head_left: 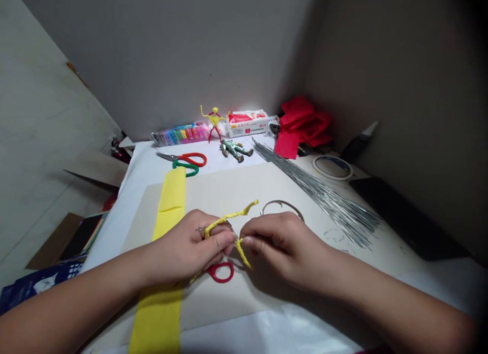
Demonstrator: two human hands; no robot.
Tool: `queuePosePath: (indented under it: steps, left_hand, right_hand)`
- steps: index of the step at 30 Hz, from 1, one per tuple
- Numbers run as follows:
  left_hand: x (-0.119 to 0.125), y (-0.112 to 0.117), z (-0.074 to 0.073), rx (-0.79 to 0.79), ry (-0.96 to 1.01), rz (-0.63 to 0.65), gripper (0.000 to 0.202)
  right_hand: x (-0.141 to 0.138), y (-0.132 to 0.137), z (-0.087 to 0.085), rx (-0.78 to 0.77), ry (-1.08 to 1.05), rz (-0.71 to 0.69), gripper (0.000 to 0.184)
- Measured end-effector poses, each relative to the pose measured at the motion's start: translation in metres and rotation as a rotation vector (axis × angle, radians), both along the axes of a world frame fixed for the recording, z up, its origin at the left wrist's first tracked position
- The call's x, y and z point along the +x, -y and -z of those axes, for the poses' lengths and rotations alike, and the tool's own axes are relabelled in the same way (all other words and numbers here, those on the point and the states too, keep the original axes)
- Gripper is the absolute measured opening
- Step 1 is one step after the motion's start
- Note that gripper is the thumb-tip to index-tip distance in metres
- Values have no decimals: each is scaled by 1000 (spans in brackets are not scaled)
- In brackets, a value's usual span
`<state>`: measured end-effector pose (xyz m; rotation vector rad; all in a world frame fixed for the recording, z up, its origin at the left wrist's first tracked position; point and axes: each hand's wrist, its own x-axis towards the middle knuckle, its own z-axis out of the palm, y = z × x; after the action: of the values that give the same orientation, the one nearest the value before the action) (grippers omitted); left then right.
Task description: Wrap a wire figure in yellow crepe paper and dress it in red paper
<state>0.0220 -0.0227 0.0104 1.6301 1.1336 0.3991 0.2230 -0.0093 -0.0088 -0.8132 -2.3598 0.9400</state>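
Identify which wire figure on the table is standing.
The yellow-and-red wire figure stands upright in front of the clay packs; the silver-green figure lies flat on the white sheet.

Small handicraft corner, with a worktop point(139, 181) boxed in by grey walls point(190, 54). Beyond the fingers point(224, 237) lie scissors point(192, 159), coloured modelling clay point(181, 134), a yellow wire figure point(213, 119), and a steel wire bundle point(316, 191) to the right, with red paper point(301, 125) farther back.
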Motion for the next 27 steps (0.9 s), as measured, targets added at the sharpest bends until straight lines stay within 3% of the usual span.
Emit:
queuePosePath:
  steps: [6, 14, 19, 21, 27]
  left_hand:
    - [2, 1, 1, -100, 56, -85, 36]
    - [0, 2, 2, 177, -35, 70, 35]
    - [0, 3, 3, 53, 22, 45, 35]
    - [0, 3, 2, -41, 78, -18, 34]
    - [-4, -1, 4, -135, 210, -115, 36]
  right_hand:
    - [2, 2, -1, 267, -36, 11, 16]
    - [-1, 4, -5, 85, -37, -1, 16]
    - [2, 3, -9, -5, 1, -6, 18]
    - [3, 0, -9, 56, -34, 32, 15]
    - [6, -6, 3, 490, -123, 59, 11]
